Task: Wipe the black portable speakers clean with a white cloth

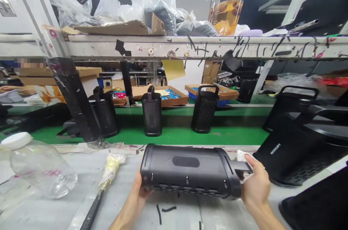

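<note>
You are holding a black speaker (187, 170) on its side in the lower middle of the frame. Your left hand (140, 190) is gripping its left end, and your right hand (255, 184) is closing around the handle end, with a white cloth (240, 155) pinched there too. Near the bottom, small black strips (169, 209) are lying on the pale table (217, 215). At the lower left, a clear bottle (40, 168) with a white cap is tilting; you can't tell if anything is in it. A stick with a wrapped tip (108, 172) is lying beside it. In the middle, more black speakers (151, 116) are standing on the green belt (174, 128). Behind them, an open cardboard box (174, 97) is holding small blue things. At the top, clear bags (163, 1) are sitting on cardboard, some holding dark stuff, and at the upper right a big jar (228, 9) is holding orange liquid with round lumps.
</note>
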### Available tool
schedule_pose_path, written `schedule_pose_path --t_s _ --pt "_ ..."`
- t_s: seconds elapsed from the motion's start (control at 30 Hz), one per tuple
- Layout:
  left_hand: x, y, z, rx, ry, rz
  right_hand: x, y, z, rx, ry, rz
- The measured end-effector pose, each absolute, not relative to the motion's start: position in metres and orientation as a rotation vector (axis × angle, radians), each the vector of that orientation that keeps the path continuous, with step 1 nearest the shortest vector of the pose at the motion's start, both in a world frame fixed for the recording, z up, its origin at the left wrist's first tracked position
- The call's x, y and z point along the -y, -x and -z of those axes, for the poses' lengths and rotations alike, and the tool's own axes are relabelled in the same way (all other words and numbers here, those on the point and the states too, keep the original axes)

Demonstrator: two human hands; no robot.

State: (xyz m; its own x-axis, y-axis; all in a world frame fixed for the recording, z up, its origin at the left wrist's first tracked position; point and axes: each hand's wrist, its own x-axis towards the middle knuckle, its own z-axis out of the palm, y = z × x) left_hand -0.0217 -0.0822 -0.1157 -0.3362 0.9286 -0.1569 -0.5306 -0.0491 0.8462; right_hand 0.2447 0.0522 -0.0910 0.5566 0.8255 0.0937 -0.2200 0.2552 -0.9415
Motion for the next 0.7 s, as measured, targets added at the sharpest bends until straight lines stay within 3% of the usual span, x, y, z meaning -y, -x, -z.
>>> schedule_pose_path --t_s 0.17,0.3,0.47,0.6,0.7 --pt "0.077 0.026 0.111 -1.037 -0.324 -1.633 -0.069 -0.236 0.113 0.795 1.075 -0.529" --pt "0.076 0.026 0.102 -1.165 -0.395 -1.674 -0.068 -0.232 0.130 0.921 1.107 -0.521" --pt "0.074 0.026 0.101 -1.215 -0.492 -1.665 -0.064 -0.253 0.094 1.196 1.277 -0.643" --pt "0.075 0.025 0.101 -1.261 -0.619 -1.684 -0.034 -0.267 0.063 1.319 1.770 -0.336" --pt "0.074 0.025 0.102 -1.290 -0.723 -1.719 -0.009 -0.248 0.075 1.728 1.448 -0.020"
